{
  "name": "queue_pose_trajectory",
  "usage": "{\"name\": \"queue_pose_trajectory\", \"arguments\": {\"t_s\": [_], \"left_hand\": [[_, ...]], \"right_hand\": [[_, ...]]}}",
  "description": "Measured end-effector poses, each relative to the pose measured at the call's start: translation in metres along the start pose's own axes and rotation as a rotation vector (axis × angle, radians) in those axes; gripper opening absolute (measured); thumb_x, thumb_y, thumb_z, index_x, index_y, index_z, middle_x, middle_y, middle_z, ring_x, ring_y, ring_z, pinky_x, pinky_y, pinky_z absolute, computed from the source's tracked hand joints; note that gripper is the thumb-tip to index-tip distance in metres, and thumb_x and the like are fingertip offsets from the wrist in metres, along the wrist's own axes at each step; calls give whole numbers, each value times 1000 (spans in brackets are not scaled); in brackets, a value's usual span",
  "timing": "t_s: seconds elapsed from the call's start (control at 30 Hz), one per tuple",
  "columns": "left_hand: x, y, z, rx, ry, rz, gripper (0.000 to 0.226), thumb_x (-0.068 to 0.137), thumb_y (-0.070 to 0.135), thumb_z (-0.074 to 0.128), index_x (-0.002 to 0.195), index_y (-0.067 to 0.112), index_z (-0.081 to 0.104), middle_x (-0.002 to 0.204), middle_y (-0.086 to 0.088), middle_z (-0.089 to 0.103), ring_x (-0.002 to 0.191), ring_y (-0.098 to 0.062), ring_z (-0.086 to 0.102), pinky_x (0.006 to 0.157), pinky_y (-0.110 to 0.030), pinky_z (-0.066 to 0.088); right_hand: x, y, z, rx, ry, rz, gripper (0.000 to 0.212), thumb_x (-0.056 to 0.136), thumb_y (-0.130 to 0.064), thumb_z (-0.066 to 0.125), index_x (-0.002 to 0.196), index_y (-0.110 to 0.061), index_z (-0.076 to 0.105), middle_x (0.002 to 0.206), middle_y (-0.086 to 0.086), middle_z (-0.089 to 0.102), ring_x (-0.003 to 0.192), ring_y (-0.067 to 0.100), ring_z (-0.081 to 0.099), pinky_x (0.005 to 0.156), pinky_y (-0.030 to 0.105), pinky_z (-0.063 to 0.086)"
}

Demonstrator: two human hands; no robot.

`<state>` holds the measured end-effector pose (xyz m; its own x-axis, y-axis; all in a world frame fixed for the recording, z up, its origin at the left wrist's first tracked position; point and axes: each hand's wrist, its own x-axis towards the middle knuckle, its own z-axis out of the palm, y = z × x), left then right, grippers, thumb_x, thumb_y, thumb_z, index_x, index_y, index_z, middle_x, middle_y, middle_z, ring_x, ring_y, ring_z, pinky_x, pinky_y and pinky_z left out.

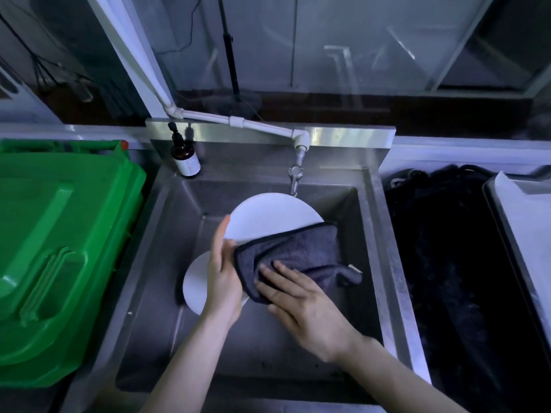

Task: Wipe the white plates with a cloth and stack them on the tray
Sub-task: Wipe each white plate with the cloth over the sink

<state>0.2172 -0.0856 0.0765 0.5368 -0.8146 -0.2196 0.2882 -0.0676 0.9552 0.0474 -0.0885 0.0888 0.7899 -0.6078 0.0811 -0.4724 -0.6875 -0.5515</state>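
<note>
Both forearms reach in over the near edge of the sink (384, 234), and the hands meet above the middle of its basin. There the left hand (222, 281) grips a white plate (268, 216) by its left rim, thumb on the face, holding it tilted up off the basin floor. The right hand (301, 296) lies flat with fingers straight, pressing a dark grey cloth (298, 248) against the lower right part of that plate. A second plate (195, 281) lies lower in the basin, partly hidden behind the left wrist. What looks to be the tray (524, 222) sits well to the right of the sink, beyond a dark heap, with no plate visible on it. I judge the wiping of the first plate to be the step in hand. Next, the cloth needs to cover the bare upper face, and then the plate must be carried right, out over the sink's rim, to the tray.
</note>
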Motion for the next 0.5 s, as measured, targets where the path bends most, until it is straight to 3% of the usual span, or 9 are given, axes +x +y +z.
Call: {"name": "queue_pose_trajectory", "arguments": {"t_s": [0.03,0.1,0.2,0.33,0.4,0.5], "left_hand": [[0,1,-3,-44,-25,-11,40,92,44,58,132,47,59,126,16,69,117,-5,65,87,-18,53],[-1,7,-6,15,-81,33,43,97,34,58,140,34,53,131,16,68,121,-4,63,93,-16,52],[1,20,-8,151,-87,112,43,109,15,39,134,47,52,136,27,61,133,-2,52,112,-21,41],[7,43,-12,189,-55,153,41,101,34,38,128,59,55,141,35,51,136,6,42,118,-32,31],[11,50,-16,154,-43,130,40,99,38,38,127,61,56,142,32,52,140,0,42,120,-41,31],[16,54,-14,118,-27,101,40,105,32,39,123,62,58,143,23,56,137,-4,47,120,-47,34]], "right_hand": [[4,-3,2,-11,-27,-15,48,104,-40,32,147,-24,44,160,-8,25,151,15,13,122,36,14],[20,-6,-1,-54,-46,-17,50,105,-40,31,152,-26,32,162,-11,11,151,10,1,123,33,5],[46,-2,-15,-106,58,59,51,104,-37,35,153,-25,28,162,-9,10,151,12,2,122,33,9],[57,12,-37,-137,206,296,50,105,-36,33,154,-27,25,161,-12,10,151,9,4,122,37,10],[43,13,-40,-145,157,246,49,106,-39,29,153,-27,27,161,-13,11,151,9,4,121,40,12],[21,-9,-26,-162,11,2,51,105,-43,22,153,-28,29,162,-14,11,151,9,2,122,40,8]]}}
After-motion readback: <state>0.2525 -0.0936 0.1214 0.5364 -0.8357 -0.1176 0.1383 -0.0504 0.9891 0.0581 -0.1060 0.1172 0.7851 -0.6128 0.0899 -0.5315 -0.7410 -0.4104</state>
